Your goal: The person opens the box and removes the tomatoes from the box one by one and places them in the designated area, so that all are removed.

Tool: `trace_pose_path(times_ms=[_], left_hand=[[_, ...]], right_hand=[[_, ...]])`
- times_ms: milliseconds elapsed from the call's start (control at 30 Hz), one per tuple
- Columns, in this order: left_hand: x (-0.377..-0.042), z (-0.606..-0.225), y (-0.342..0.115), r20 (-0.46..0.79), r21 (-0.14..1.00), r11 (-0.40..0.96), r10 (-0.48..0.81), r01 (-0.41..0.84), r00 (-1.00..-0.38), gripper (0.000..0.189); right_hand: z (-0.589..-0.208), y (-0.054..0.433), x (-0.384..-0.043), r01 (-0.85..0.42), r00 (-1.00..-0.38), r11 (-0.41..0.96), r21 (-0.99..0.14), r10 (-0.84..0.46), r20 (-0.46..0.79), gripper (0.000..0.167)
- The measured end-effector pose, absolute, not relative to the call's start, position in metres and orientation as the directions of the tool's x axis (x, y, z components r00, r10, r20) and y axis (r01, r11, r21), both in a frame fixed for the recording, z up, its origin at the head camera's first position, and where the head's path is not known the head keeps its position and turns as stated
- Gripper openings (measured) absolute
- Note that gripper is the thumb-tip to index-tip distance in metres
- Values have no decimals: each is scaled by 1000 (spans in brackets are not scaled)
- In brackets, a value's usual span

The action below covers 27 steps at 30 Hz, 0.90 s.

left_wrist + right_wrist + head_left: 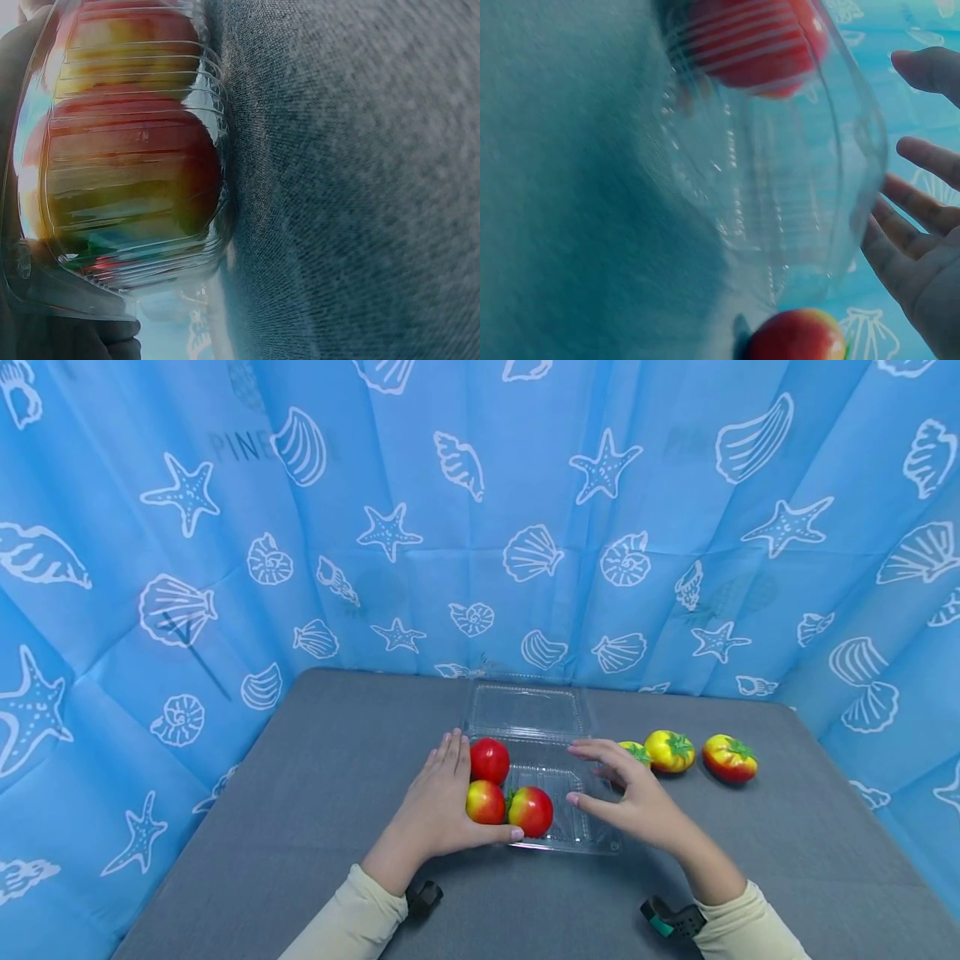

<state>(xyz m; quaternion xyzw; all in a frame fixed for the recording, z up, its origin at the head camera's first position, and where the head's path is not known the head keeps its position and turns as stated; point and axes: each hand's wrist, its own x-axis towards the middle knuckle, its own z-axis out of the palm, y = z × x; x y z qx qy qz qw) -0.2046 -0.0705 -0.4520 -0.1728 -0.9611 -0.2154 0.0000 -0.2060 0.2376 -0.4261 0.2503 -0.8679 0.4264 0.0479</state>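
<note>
A clear hinged plastic box lies with its lid folded back. In its left part sit a red tomato, a red-yellow tomato and another red-yellow tomato. My left hand rests along the box's left side, fingers straight, thumb across the front beside the tomatoes. Over the box's right side hovers my right hand, fingers spread and holding nothing. In the right wrist view the hand appears beside the clear wall. The left wrist view shows tomatoes through the plastic.
Right of the box lie a yellow tomato and a red-yellow tomato; another yellow one is partly hidden by my right hand. A grey cloth covers the table. Blue shell-patterned curtains hang around it.
</note>
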Motion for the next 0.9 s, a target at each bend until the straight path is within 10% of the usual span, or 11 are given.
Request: trace_pose_path(times_ms=[900], left_hand=[[-204, -452, -71, 62, 403, 855, 331, 327, -941, 137]], right_hand=[[-437, 211, -197, -467, -830, 448, -763, -520, 203, 49]])
